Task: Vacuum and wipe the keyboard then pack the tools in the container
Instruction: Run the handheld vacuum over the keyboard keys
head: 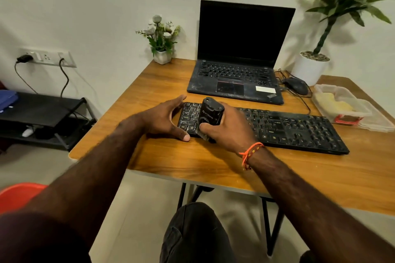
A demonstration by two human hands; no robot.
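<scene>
The long black keyboard (pixel 277 128) lies across the wooden desk (pixel 213 164) toward its near edge. My left hand (pixel 164 119) rests at the keyboard's left end, and my right hand (pixel 226 128) holds the small black handheld vacuum (pixel 210 115) on the keys just beside it. Behind the keyboard stands the open black laptop (pixel 237 79), with the black corded mouse (pixel 296 85) to its right. The clear plastic container (pixel 339 104) sits at the right edge. The small white pot of flowers (pixel 162 40) occupies the far left corner.
</scene>
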